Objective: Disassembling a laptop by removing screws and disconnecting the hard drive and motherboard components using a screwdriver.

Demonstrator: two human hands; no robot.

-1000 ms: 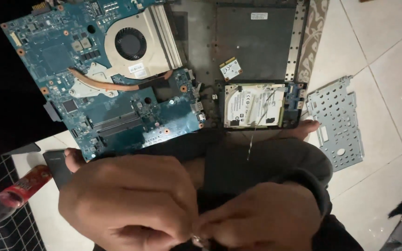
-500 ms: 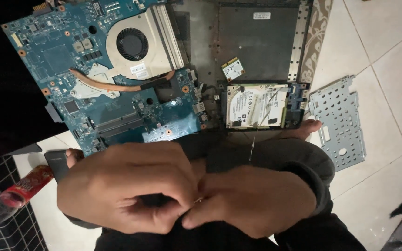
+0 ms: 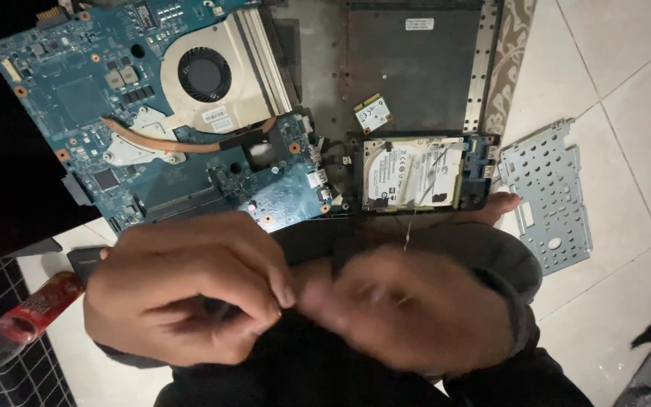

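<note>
Laptop teardown well advanced: motherboard (image 3: 152,113) and drive (image 3: 414,173) are lying exposed beyond both hands, the left hand (image 3: 182,298) pinching narrowly and the blurred right hand (image 3: 416,316), grip unclear, meeting over something too small to identify.

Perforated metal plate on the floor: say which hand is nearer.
Right. The right hand sits just left of the perforated metal plate; the left hand lies farther left, below the blue motherboard.

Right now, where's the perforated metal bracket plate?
In the head view, the metal bracket plate lies flat on the white tile floor at the right, just beyond the hard drive in the opened laptop base.
</note>
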